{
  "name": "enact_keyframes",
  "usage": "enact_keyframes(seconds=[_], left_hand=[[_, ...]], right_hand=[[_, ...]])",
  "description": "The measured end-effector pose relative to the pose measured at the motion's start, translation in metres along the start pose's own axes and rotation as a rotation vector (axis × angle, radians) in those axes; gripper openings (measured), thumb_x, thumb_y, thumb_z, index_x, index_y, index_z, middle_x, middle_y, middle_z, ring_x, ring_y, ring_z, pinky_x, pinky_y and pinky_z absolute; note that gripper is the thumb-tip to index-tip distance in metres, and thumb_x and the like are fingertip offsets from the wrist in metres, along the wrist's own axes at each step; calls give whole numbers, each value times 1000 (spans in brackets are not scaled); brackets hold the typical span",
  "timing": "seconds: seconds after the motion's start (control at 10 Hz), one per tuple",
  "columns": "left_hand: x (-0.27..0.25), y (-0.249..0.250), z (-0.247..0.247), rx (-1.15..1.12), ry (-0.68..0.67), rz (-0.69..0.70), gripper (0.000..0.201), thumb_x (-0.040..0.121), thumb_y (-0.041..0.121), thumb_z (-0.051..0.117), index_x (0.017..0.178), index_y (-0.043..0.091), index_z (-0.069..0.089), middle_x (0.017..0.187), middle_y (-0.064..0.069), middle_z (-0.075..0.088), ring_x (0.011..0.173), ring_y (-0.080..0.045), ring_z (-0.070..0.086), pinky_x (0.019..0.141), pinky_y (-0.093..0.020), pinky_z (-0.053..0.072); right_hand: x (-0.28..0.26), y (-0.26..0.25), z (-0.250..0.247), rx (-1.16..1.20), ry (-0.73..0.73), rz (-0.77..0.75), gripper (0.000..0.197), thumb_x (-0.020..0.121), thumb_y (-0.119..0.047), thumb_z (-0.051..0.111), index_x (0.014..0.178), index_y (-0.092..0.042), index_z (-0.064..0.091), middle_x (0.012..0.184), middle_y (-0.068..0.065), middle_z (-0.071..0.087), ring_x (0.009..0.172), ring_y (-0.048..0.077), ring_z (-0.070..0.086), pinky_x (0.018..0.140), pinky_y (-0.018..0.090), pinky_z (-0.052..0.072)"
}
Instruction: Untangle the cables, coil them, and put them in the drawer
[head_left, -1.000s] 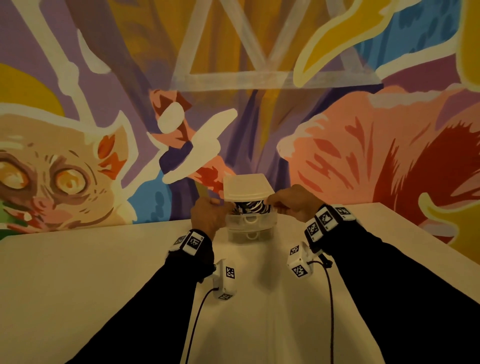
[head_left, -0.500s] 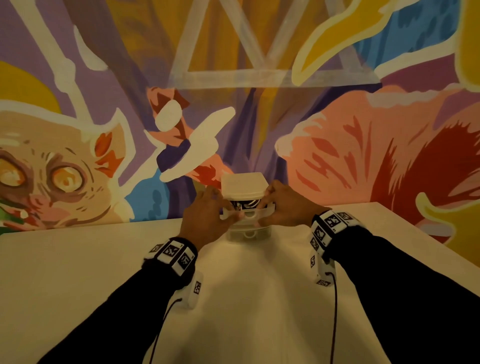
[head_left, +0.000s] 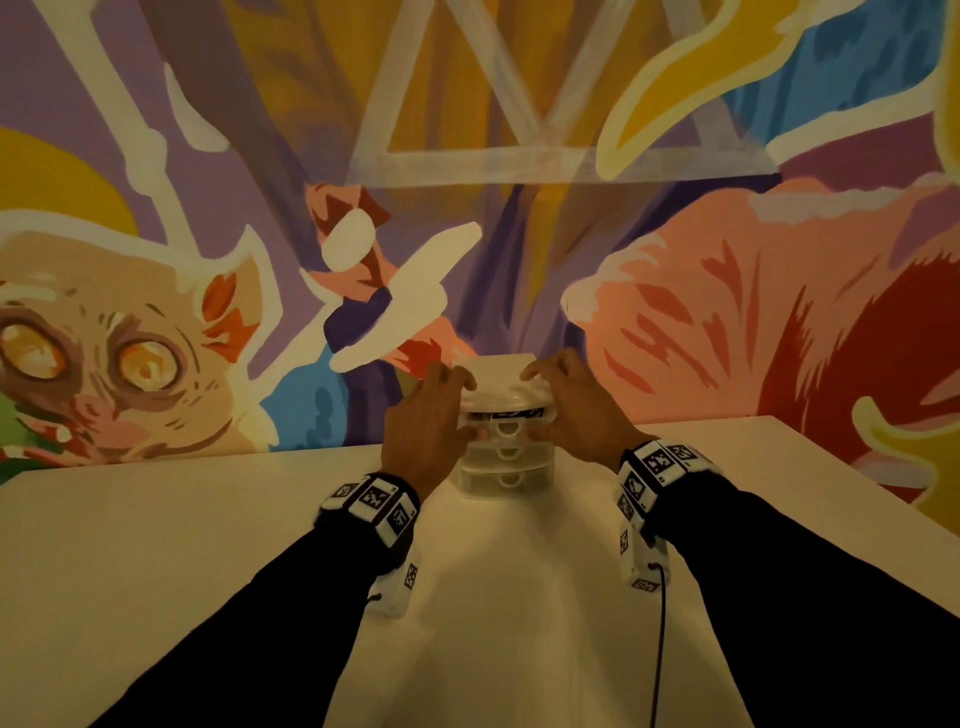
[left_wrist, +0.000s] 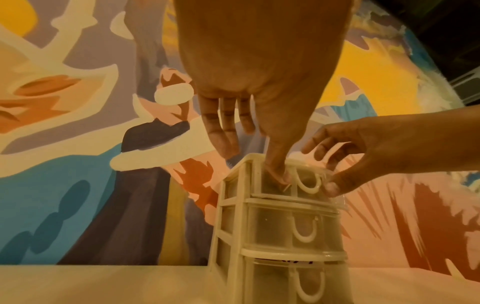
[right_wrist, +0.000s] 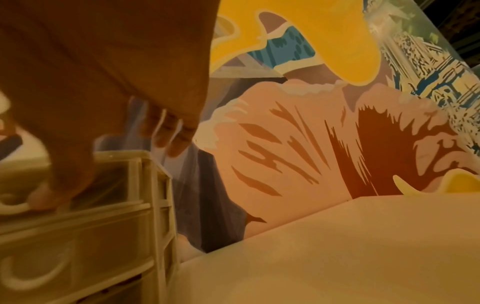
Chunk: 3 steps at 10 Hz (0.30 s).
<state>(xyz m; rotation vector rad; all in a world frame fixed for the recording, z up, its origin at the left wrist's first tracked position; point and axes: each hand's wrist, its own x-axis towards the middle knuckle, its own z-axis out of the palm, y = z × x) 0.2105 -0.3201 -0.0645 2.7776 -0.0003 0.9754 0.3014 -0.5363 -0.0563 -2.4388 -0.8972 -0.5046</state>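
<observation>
A small translucent three-drawer unit (head_left: 506, 470) (left_wrist: 285, 226) (right_wrist: 78, 226) stands at the table's far edge against the mural wall. A black-and-white patterned cable (head_left: 511, 414) shows through the narrow gap above its top drawer (left_wrist: 307, 181), which is nearly pushed in. My left hand (head_left: 431, 415) (left_wrist: 259, 102) lies over the unit's top left, with the thumb pressing on the top drawer's front. My right hand (head_left: 571, 410) (left_wrist: 369, 150) (right_wrist: 103, 82) mirrors it on the right, its thumb (right_wrist: 49, 197) beside the drawer's handle. Neither hand holds a cable.
The cream table (head_left: 208, 545) spreads wide on both sides and towards me. Its right edge (head_left: 857, 483) runs diagonally. The painted wall (head_left: 727, 312) rises directly behind the drawer unit. Something dark shows at the top of the lowest drawer (left_wrist: 293, 261).
The top drawer was pulled out with my hands at its sides. Both hands have since moved forward and pushed it back into the unit.
</observation>
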Motion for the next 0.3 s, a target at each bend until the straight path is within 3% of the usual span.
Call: enact_keyframes(seconds=[0.1, 0.2, 0.3], left_hand=[[11, 5, 3, -33, 18, -85, 69, 79, 37, 91, 132, 23, 49, 138, -5, 48, 103, -28, 65, 64, -42, 55], [12, 17, 6, -9, -14, -116, 66, 81, 26, 88, 134, 24, 48, 139, -7, 46, 103, -31, 66, 63, -40, 50], [3, 24, 11, -30, -3, -137, 57, 88, 21, 82, 134, 24, 48, 137, -6, 48, 102, -32, 67, 64, -39, 47]], right_hand=[[6, -2, 3, -138, 111, 148, 91, 61, -46, 96, 136, -25, 50, 133, 8, 42, 119, 36, 50, 88, 50, 54], [4, -14, 6, -223, 130, 173, 88, 62, -49, 94, 135, -27, 49, 132, 7, 45, 120, 35, 51, 87, 51, 54], [-3, -15, 8, -230, 83, 212, 75, 75, -40, 88, 136, -23, 48, 133, 9, 46, 121, 37, 53, 90, 52, 53]])
